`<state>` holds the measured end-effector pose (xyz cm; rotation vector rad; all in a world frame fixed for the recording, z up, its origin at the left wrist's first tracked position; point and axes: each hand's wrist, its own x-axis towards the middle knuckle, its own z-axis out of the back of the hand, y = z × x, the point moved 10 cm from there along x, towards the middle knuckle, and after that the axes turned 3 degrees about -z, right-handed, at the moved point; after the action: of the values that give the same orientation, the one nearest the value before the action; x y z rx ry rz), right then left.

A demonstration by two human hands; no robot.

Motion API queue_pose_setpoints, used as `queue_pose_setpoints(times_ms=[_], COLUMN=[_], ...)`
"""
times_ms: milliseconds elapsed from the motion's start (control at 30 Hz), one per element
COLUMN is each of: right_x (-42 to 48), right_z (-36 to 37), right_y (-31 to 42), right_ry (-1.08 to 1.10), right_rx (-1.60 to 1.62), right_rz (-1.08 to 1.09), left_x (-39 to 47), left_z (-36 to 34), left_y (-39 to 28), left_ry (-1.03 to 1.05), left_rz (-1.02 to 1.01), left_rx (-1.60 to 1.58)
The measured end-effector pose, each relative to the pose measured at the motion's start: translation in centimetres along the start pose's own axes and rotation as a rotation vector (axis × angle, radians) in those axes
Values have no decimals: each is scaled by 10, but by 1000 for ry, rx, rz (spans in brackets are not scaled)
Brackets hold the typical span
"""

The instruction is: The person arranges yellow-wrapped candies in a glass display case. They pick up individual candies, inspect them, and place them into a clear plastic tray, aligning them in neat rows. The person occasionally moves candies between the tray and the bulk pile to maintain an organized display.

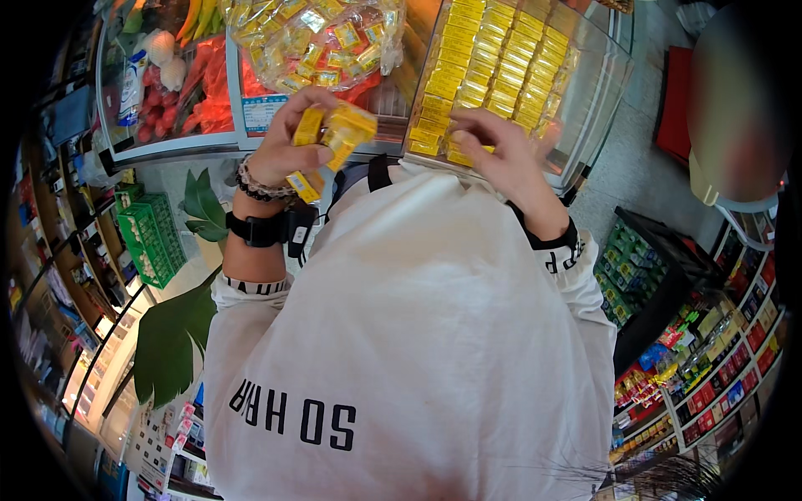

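Observation:
My left hand [285, 141] grips several small yellow boxes [341, 141], which are partly blurred; one of them sticks out below the fingers. Over the front of a clear plastic case [589, 119], my right hand [501, 141] has its thumb and forefinger apart, with nothing visible between them. Its fingertips are at the nearest packs, and the hand hides some of them. Inside the case, small yellow packs [482, 59] stand in several tight rows. Beyond my left hand lies a clear plastic bag [319, 41] of loose yellow packs.
Under the bag is a glass-topped display case [235, 87] with fruit and red plastic bags inside. A green plastic crate [150, 238] and a leafy plant [178, 338] are at the left. Stocked shelves [708, 388] and a black rack [651, 282] stand at the right.

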<state>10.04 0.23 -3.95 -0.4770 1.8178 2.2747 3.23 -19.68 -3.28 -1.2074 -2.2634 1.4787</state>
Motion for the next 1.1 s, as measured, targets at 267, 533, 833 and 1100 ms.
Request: queue_pose_setpoints(times_ms=[267, 533, 833, 1100], right_x=[-5, -14, -3, 2], right_z=[-24, 17, 35, 32], right_y=[34, -36, -91, -117], right_ry=[163, 9, -103, -267], right_rx=[510, 535, 86, 186], right_rz=[-13, -246, -174, -260], left_x=[30, 20, 11, 13], left_z=[-72, -38, -21, -20], left_y=[-3, 16, 34, 42], left_ry=[129, -38, -117, -97], left_rz=[6, 101, 118, 144], left_rx=[27, -100, -159, -191])
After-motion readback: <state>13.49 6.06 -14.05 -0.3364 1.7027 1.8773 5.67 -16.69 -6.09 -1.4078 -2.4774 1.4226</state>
